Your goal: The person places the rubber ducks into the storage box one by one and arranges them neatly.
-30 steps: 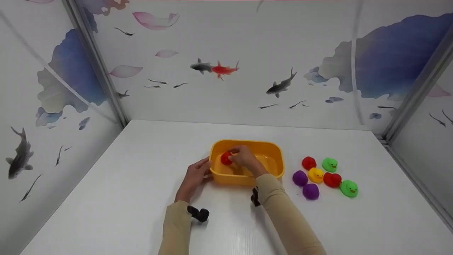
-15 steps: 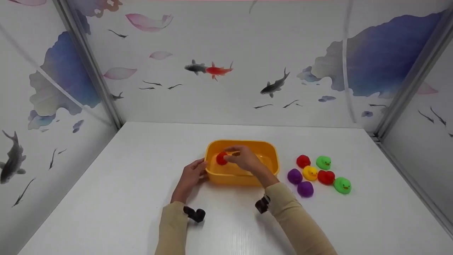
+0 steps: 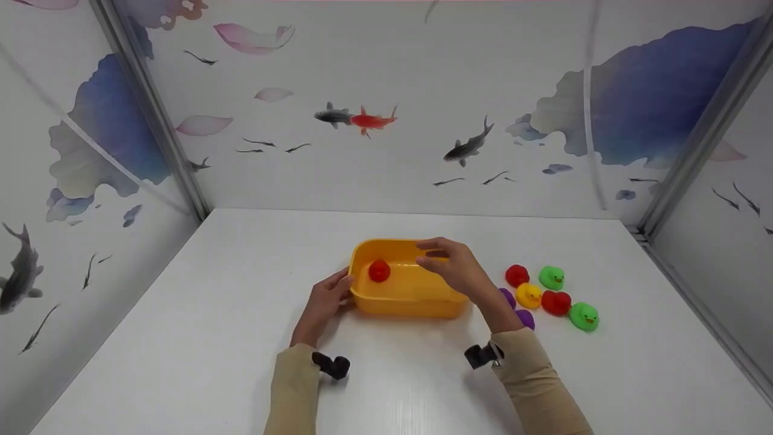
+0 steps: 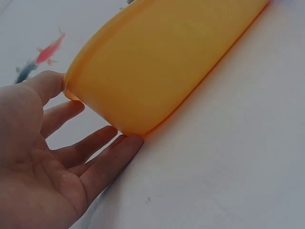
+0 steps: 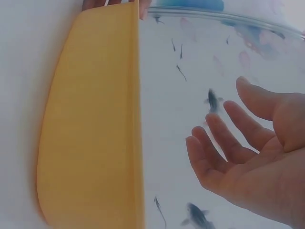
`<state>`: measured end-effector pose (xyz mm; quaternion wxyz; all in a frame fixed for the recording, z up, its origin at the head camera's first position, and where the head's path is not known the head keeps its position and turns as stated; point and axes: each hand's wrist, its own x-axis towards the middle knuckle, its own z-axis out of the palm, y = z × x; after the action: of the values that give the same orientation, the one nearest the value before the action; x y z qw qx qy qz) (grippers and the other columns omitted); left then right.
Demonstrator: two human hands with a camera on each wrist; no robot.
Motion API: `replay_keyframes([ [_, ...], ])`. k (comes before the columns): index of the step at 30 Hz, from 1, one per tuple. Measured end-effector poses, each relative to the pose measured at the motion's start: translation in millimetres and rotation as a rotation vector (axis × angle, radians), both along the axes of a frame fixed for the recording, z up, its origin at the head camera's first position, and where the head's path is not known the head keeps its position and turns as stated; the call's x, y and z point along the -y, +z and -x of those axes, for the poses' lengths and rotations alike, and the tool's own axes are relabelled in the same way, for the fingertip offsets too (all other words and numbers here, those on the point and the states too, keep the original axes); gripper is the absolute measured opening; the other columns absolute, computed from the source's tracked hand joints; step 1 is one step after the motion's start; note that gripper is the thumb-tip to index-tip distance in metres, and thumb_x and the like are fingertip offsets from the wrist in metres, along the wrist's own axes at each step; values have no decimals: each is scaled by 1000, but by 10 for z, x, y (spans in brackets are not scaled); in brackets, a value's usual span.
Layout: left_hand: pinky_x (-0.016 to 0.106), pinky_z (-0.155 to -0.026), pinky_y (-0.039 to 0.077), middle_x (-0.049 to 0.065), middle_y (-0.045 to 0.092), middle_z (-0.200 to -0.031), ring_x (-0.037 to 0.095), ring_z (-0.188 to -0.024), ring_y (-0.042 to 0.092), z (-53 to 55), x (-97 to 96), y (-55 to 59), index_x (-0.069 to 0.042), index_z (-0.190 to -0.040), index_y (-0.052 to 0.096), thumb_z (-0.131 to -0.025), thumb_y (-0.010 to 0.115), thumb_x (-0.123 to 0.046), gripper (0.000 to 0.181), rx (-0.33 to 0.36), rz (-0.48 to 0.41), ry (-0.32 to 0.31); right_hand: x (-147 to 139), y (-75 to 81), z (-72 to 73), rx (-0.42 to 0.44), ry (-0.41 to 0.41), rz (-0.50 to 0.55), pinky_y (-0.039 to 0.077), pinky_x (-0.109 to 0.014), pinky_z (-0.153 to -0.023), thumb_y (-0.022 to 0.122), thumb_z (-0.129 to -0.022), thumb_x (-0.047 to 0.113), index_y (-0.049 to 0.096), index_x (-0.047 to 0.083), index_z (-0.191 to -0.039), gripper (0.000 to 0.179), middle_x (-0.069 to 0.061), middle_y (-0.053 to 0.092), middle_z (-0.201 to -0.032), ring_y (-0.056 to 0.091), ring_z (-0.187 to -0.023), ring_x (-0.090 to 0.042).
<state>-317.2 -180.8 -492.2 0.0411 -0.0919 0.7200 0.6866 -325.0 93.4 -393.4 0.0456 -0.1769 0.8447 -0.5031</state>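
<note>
A yellow plastic basin (image 3: 410, 307) stands on the white table with a red rubber toy (image 3: 379, 271) inside at its left end. My left hand (image 3: 326, 302) holds the basin's left end. In the left wrist view its thumb (image 4: 50, 85) lies at the rim, while the fingers (image 4: 112, 162) reach along the outer wall. Over the basin's right part hovers my right hand (image 3: 459, 272), its fingers loosely bent and nothing between them. The right wrist view shows this palm beside the basin's rim (image 5: 136, 119), apart from it.
Right of the basin lie a yellow duck (image 3: 529, 295), a green duck (image 3: 552, 277), another green duck (image 3: 584, 316), red toys (image 3: 556, 302) and purple toys (image 3: 524, 319), the latter partly hidden by my right arm. Printed white panels (image 3: 386, 169) enclose the table.
My right hand has let go of the red toy, which stays in the basin, and has moved up and right. The left hand keeps its place on the basin. The head view shifted slightly.
</note>
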Motion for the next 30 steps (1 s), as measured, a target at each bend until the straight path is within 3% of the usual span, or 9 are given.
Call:
replay_keyframes([
  [10, 33, -96, 58, 10, 66, -134, 19, -106, 66, -24, -6, 14, -24, -148, 51, -102, 57, -35, 47, -23, 27, 2, -283, 42, 42, 80, -85, 26, 48, -38, -111, 65, -97, 32, 57, 17, -139, 45, -7, 56, -146, 57, -131, -27],
  [21, 33, -97, 57, 10, 63, -139, 18, -105, 66, -28, 5, -14, -24, -148, 50, -102, 56, -36, 48, -28, 48, 15, -684, 40, 137, 22, -159, -15, 43, -47, -114, 63, -99, 29, 57, 14, -140, 44, -12, 56, -144, 51, -137, -32],
  [30, 33, -94, 59, 13, 60, -142, 19, -106, 68, -23, -2, -33, -22, -149, 48, -102, 57, -36, 50, -48, 29, 4, -1154, 44, 120, 27, -266, -6, 43, -45, -115, 60, -99, 40, 53, 16, -143, 51, -12, 53, -148, 51, -137, -33],
])
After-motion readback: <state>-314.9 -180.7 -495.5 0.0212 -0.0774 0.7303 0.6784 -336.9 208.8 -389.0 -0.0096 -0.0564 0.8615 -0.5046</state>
